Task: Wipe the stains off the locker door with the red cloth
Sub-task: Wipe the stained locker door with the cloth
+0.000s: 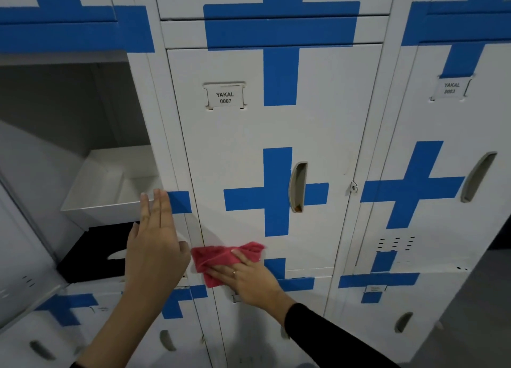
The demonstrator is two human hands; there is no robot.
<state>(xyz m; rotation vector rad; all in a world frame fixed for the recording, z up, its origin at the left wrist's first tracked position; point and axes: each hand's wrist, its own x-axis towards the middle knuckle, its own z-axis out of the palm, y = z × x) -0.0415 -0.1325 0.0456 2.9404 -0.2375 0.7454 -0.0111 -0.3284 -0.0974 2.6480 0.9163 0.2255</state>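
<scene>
Open bay, far left: we note an open white metal locker compartment (83, 135) with a pale shelf tray (110, 190) inside and a dark box (94, 257) under it; not part of the wipe.

Left hand: our left hand (156, 246) lies flat, fingers straight and together, grasping nothing. It appears to rest on the white frame post (171, 135) between the open bay and the door, fingertips near a blue tape patch; firm contact we cannot confirm.

Red cloth: the crumpled red terry cloth (218, 257) sits at the lower left corner of the door, just right of the hinge edge.

Right hand: our right hand (249, 276), black sleeve at the wrist, presses the cloth against the panel with spread, nearly straight fingers. It pushes on the cloth without clenching it.

Locker door: the white metal locker door (240, 146) labelled YAKAL 0007, carrying blue tape crosses and a recessed grey handle (297, 186).

Stains: a few faint marks show near the right edge above the small latch (353, 187), and a brownish spot shows at the bottom of the handle recess. Under the cloth we cannot tell.

Progress (judgement): wiping is under way at the bottom left. The upper and middle panel looks largely clean, but whether it has been wiped cannot be read from the surface. The right edge marks and the handle likely remain.

Neighbour, right: another taped white locker door (431, 146), untouched by either hand.
</scene>
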